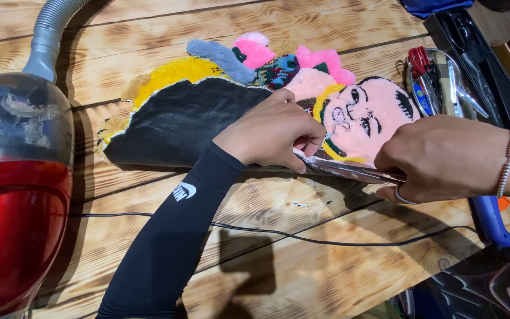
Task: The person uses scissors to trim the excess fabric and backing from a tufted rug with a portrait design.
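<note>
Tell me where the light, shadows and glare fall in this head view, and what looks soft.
Head view: light from above casts a dark shadow of the left hand and its sleeve on the wooden table; glare streaks the scissors held by the right hand and the red vacuum cleaner; the tufted rug is sharp, the near bottom-right corner dim and soft.

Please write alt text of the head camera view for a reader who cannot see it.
The right hand works long metal scissors along the edge of a colourful tufted rug, while the left hand pinches that edge. The rug's black backing is folded up. A red vacuum cleaner stands left on the wooden table.
</note>
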